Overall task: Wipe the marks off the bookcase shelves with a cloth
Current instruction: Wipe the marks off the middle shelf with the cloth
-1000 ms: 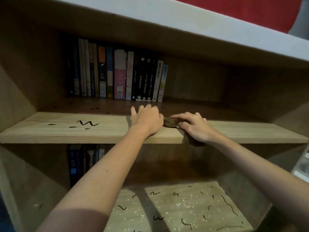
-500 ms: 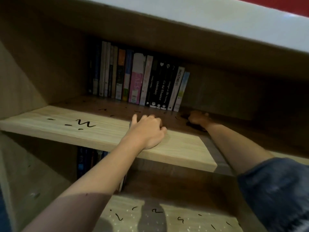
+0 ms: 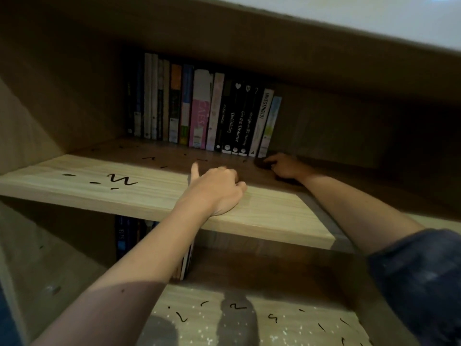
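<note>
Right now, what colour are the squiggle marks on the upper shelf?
Black; the squiggle marks show best in the head view.

Dark cloth (image 3: pixel 261 164) on marked shelf (image 3: pixel 74 179)
</note>
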Action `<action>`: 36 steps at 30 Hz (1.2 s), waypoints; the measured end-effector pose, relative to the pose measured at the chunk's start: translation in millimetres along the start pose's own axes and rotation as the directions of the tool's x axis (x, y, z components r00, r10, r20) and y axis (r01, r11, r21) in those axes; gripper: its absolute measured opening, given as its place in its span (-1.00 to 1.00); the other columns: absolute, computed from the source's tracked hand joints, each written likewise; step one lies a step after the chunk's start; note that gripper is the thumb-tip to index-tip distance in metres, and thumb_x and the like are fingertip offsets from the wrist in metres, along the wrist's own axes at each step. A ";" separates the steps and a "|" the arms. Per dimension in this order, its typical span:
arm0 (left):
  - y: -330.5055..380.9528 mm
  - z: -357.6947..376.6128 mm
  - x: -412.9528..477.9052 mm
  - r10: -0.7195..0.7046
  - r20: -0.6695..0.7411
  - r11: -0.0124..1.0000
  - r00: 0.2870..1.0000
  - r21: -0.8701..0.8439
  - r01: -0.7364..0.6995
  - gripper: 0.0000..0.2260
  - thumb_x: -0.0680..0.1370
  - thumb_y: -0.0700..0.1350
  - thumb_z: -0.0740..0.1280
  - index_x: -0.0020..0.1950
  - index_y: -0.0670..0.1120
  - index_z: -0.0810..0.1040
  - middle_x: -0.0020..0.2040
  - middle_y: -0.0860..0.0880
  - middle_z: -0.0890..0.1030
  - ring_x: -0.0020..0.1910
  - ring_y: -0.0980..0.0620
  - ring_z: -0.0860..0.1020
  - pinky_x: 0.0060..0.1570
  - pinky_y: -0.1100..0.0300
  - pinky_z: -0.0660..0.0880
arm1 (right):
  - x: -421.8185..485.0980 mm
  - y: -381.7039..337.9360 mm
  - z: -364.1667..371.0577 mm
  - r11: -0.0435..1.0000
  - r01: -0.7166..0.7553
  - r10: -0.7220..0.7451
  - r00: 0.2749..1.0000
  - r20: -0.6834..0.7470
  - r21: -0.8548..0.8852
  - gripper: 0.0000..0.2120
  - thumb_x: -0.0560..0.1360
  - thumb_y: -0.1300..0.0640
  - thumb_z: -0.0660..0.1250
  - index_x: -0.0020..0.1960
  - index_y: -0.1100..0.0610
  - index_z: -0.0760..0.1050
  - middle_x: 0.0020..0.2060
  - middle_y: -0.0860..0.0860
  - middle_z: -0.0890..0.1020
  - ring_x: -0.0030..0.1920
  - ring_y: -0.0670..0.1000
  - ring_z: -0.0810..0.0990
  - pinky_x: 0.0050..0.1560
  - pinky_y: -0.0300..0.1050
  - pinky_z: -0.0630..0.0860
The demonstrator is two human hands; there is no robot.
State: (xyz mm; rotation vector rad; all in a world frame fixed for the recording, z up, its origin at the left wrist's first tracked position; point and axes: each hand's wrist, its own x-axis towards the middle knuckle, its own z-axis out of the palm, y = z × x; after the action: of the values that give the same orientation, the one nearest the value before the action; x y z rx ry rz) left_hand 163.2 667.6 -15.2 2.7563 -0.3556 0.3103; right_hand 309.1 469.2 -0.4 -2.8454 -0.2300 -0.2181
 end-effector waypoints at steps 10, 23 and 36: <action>0.0 -4.1 -4.4 -0.015 -0.338 0.997 0.941 -0.078 -0.013 -0.68 0.60 -0.06 0.04 0.24 -0.11 0.44 0.25 -0.09 0.46 0.28 -0.08 0.37 0.41 -0.14 -0.09 | -136.3 -58.2 -2.8 0.943 0.311 -0.315 0.949 0.014 0.114 -0.66 0.58 0.24 0.10 0.26 -0.04 0.45 0.18 -0.07 0.45 0.22 0.01 0.36 0.27 -0.07 0.23; -49.5 -20.2 -43.9 0.097 -0.504 0.935 0.858 -0.248 -0.252 -0.80 0.56 -0.18 0.17 0.05 -0.06 0.57 0.10 0.01 0.53 0.17 0.03 0.40 0.23 0.06 0.33 | -155.1 -72.2 -8.2 0.994 0.003 0.008 0.995 -0.099 0.105 -0.71 0.58 0.04 0.08 0.23 -0.17 0.44 0.13 0.00 0.57 0.19 0.12 0.44 0.20 0.04 0.32; -47.4 -15.6 -40.9 0.137 -0.439 0.968 0.888 -0.131 -0.214 -0.79 0.57 -0.15 0.15 0.05 -0.03 0.56 0.11 0.02 0.53 0.15 0.04 0.41 0.15 0.09 0.35 | -165.7 -83.5 -4.1 0.997 0.044 -0.027 0.958 -0.285 0.056 -0.72 0.60 0.00 0.10 0.18 0.00 0.52 0.15 0.01 0.55 0.20 0.13 0.42 0.24 0.11 0.34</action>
State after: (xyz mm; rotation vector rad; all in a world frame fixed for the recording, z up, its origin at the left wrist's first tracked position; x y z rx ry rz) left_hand 135.2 724.7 -25.8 2.3967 -0.4888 0.8702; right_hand 132.0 524.8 -3.0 -2.7068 -0.2228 -0.6105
